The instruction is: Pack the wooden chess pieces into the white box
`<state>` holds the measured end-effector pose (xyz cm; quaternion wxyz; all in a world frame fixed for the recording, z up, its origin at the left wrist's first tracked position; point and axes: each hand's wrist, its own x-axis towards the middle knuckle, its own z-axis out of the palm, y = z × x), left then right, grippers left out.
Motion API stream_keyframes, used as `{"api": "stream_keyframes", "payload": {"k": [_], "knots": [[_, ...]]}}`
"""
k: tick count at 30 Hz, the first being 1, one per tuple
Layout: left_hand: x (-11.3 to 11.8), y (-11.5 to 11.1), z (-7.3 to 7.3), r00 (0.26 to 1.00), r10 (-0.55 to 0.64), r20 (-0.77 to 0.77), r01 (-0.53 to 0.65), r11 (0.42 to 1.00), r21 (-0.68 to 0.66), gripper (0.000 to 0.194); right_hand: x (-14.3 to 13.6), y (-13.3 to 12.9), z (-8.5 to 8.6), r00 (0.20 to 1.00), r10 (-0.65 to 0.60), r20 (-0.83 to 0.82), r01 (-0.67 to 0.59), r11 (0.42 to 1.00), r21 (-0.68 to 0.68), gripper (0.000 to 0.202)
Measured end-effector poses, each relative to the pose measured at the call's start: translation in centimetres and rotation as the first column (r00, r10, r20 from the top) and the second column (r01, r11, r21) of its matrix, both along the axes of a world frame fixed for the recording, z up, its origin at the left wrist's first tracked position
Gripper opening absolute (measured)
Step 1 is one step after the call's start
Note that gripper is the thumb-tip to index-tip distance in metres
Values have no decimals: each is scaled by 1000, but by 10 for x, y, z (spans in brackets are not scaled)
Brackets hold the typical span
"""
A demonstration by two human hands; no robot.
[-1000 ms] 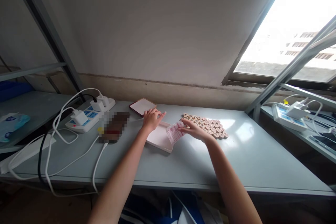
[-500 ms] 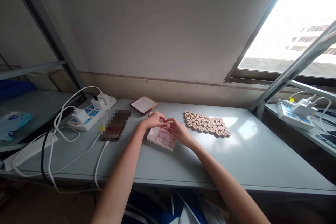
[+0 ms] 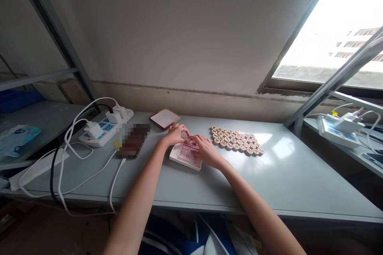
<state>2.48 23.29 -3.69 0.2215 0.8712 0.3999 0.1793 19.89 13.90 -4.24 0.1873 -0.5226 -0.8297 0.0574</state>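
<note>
A shallow white box [image 3: 184,164] sits on the table in front of me. In it lies a thin clear sheet printed with red lines [image 3: 188,154], like a xiangqi board, with red characters near its far side. My left hand [image 3: 176,134] curls its fingers over the far left part of the sheet and appears to pinch it; the fingertips are partly hidden. My right hand [image 3: 207,149] lies over the right side of the sheet, fingers stretched out and pressed down on it. Right of the box, round wooden xiangqi pieces [image 3: 236,141] are packed in rows.
Behind the box is its upturned lid [image 3: 165,119], dark red outside and white inside. To the left lie a phone [image 3: 133,141], a power strip [image 3: 104,127] with plugged-in chargers, and looping white cables. Another power strip [image 3: 338,131] rests on the neighbouring table at right.
The raised fold of the sheet between my fingers has come down into the box. My right hand has flattened from a pinch onto it, showing red characters; my left hand stays close by.
</note>
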Motion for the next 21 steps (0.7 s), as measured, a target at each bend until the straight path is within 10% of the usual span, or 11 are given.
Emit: {"api": "stream_keyframes", "payload": {"k": [11, 21], "knots": [[-1, 3, -1, 996, 59, 60, -60, 998, 16, 18, 2, 0, 12, 995, 55, 88, -59, 997, 51, 18], [-7, 7, -4, 978, 131, 162, -123, 991, -59, 21, 75, 5, 23, 916, -374, 149, 361, 927, 106, 17]]}}
